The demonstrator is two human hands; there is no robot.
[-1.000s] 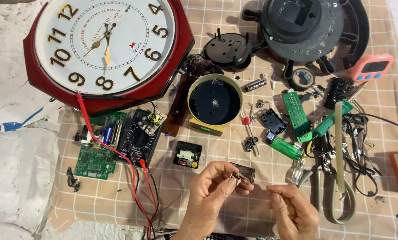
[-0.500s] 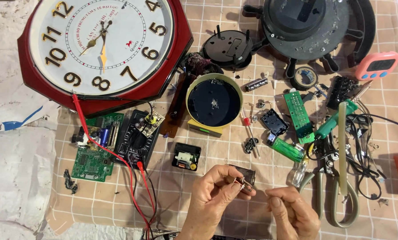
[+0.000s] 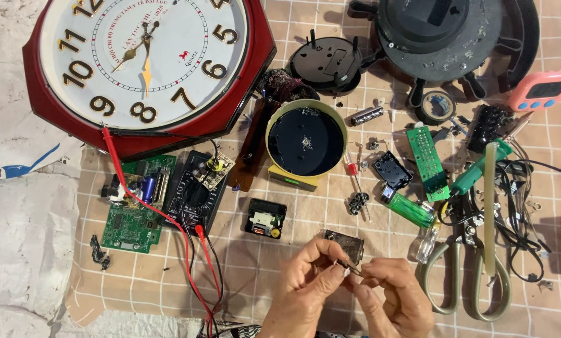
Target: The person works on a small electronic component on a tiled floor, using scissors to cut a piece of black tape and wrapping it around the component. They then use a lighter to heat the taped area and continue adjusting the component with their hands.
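Your right hand [image 3: 390, 294] now sits closer to your left hand [image 3: 308, 285] than a second ago; the gap between the fingertips has closed, and both now pinch the same small metal part [image 3: 349, 267] just in front of the small dark box [image 3: 344, 244]. Your left thumb and forefinger curl more tightly over that part. Your head has tipped down a little: the clock [image 3: 146, 69] and the round black housing [image 3: 449, 34] now run off the far edge of the checked cloth [image 3: 249, 263].
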